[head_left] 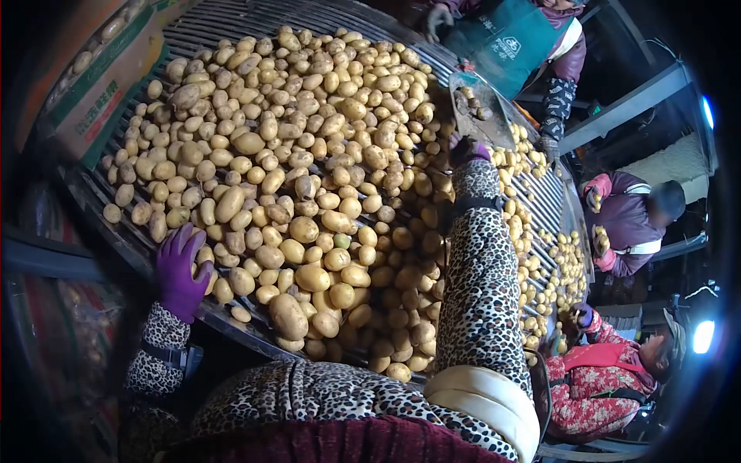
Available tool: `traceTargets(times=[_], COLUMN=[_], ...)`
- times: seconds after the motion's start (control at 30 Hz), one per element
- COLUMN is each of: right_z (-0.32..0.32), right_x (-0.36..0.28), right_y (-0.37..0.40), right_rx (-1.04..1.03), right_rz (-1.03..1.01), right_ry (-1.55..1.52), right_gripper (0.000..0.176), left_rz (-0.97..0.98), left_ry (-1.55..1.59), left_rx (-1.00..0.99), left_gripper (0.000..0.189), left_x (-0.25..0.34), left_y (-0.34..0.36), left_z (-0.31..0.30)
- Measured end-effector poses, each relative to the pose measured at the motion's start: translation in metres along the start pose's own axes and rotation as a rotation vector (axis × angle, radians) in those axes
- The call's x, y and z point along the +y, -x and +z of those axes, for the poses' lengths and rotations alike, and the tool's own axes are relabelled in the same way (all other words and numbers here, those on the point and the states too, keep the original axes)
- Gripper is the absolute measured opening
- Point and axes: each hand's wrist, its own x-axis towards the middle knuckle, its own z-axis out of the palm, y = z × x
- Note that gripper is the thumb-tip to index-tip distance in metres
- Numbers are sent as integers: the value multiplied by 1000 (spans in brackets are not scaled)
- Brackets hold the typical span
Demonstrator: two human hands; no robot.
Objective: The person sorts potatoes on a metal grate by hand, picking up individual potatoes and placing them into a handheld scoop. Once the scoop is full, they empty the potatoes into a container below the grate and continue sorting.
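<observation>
My left hand (182, 272), in a purple glove, lies at the near left edge of a large heap of potatoes (309, 185). Its fingers are spread and touch potatoes there. The heap rests on a slatted metal table (231, 19). My right hand (468, 151), also gloved in purple, reaches far forward to the near edge of a metal scoop-like pan (494, 131). A few dark potatoes (472, 103) sit in that pan. The fingers of this hand are mostly hidden, and whether they grip the pan or a potato does not show.
A printed carton (100, 85) stands at the left table edge. Across the table is a person in a green apron (498, 42). Two more people, one in purple (625, 220) and one in red floral clothing (598, 378), work at the right, beside smaller potatoes (559, 266).
</observation>
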Motion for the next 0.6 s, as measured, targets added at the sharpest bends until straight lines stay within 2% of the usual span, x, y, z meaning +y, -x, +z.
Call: traceTargets(times=[0.2,0.27,0.4,0.47,0.53,0.6], right_z=[14,16,6,-3,-22,-52], right_x=[-1,2,13,28,41,45], right_y=[-23,-25,-15,3,39,109], right_rx=[-40,-88,-256,-373,-452,-430], right_rz=[34,72,228,282,281,196], right_ry=[-216,-441,-1089,-1285,-1300,-1092], right_gripper=[42,42,41,41,41,45], left_rz=[-2,-6,16,22,37,33], left_ry=[32,47,53,42,74,102], left_rx=[-12,-10,39,55,76,90], left_gripper=[54,54,54,56,55,55], left_x=[2,2,-6,-8,-10,-11], left_y=[0,-1,3,5,6,7], left_z=[-4,-4,3,6,5,6])
